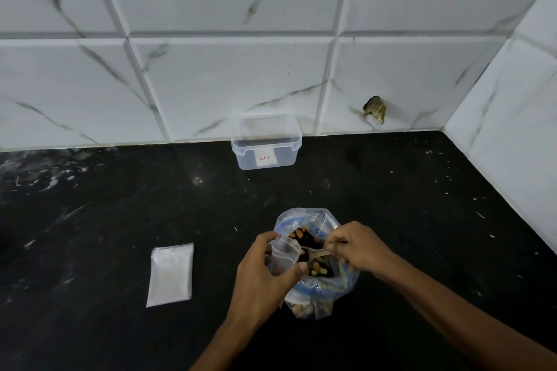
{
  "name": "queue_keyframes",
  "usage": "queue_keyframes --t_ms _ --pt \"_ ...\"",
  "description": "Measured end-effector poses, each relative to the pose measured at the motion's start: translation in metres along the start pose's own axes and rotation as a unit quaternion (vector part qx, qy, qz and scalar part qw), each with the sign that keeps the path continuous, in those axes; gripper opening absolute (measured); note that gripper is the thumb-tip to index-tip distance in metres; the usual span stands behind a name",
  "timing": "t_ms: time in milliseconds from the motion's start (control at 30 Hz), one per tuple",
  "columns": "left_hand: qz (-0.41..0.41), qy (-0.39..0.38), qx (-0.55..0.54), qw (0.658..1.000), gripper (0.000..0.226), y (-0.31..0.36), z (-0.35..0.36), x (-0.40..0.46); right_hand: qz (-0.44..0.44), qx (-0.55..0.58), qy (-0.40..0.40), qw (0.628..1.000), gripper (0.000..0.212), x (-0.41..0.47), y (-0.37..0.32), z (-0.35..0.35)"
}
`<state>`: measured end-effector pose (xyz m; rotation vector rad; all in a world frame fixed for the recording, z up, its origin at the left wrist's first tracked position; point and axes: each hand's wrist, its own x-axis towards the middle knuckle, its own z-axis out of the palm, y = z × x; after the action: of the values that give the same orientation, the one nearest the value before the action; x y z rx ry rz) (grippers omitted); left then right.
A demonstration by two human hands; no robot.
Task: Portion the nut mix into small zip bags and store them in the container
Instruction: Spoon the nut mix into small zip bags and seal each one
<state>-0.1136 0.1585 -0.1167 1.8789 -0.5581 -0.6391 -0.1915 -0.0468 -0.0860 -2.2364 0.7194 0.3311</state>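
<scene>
A black, speckled surface meets a white marble-veined tile wall, which turns a corner at the right of the frame. From my remote view, the large clear bag of nut mix stands open at lower centre, its blue zip rim rolled wide. My left hand grips a small zip bag over that opening, fingers curled round it. My right hand pinches the handle of a pale spoon whose bowl points toward the small bag. A flat stack of spare zip bags lies at lower left, well apart. The clear, lidless container sits against the wall at centre.
</scene>
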Motion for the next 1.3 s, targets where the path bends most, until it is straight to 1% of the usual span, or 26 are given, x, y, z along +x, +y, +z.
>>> queue_keyframes --t_ms 133,233,367,467,533,633,733,800,900,933,1000,1033,1100,1167,1233,1300 --pt "-0.006 0.003 0.003 1.0 0.051 0.002 -0.002 -0.002 0.018 0.059 0.002 0.998 0.014 -0.008 0.0 -0.012" --pt "-0.003 0.006 0.024 1.0 0.056 0.002 -0.002 -0.001 0.017 0.086 0.014 0.996 0.015 -0.013 -0.003 -0.022" --pt "0.021 0.042 0.09 0.995 0.061 0.01 0.0 -0.001 0.0 0.107 0.036 0.994 0.017 -0.022 -0.013 -0.043" --pt "0.049 0.066 0.159 0.984 0.071 0.021 0.0 0.0 -0.031 0.12 0.056 0.991 0.018 -0.03 -0.025 -0.056" --pt "0.058 0.071 0.176 0.98 0.073 0.027 0.0 0.001 -0.05 0.102 0.06 0.992 0.017 -0.036 -0.036 -0.06" --pt "0.072 0.074 0.176 0.979 0.073 0.034 0.0 0.003 -0.107 -0.007 0.089 0.99 0.014 -0.05 -0.054 -0.057" --pt "0.067 0.091 0.154 0.982 0.067 0.038 0.002 0.006 -0.198 -0.129 0.128 0.963 0.015 -0.064 -0.069 -0.046" --pt "0.065 0.104 0.129 0.984 0.065 0.038 0.004 0.007 -0.25 -0.212 0.116 0.938 0.018 -0.071 -0.076 -0.039" --pt "0.071 0.116 0.082 0.987 0.071 0.036 0.006 0.009 -0.323 -0.317 0.118 0.884 0.027 -0.078 -0.084 -0.032" --pt "0.07 0.113 0.062 0.989 0.074 0.036 0.007 0.01 -0.336 -0.326 0.122 0.875 0.025 -0.08 -0.085 -0.031" --pt "0.066 0.109 0.008 0.992 0.075 0.037 0.007 0.012 -0.347 -0.316 0.136 0.872 0.018 -0.082 -0.083 -0.032" --pt "0.066 0.109 -0.018 0.992 0.071 0.038 0.007 0.012 -0.348 -0.308 0.15 0.872 0.017 -0.082 -0.081 -0.034" --pt "0.066 0.109 -0.054 0.99 0.065 0.039 0.005 0.012 -0.343 -0.276 0.202 0.875 0.017 -0.082 -0.079 -0.043" --pt "0.063 0.107 -0.076 0.989 0.061 0.038 0.0 0.01 -0.336 -0.202 0.262 0.882 0.018 -0.082 -0.076 -0.056" --pt "0.059 0.103 -0.091 0.989 0.061 0.036 -0.007 0.007 -0.292 -0.152 0.287 0.9 0.019 -0.077 -0.069 -0.067" --pt "0.052 0.093 -0.101 0.989 0.06 0.032 -0.013 0.002 -0.223 -0.177 0.256 0.924 0.016 -0.062 -0.052 -0.068"
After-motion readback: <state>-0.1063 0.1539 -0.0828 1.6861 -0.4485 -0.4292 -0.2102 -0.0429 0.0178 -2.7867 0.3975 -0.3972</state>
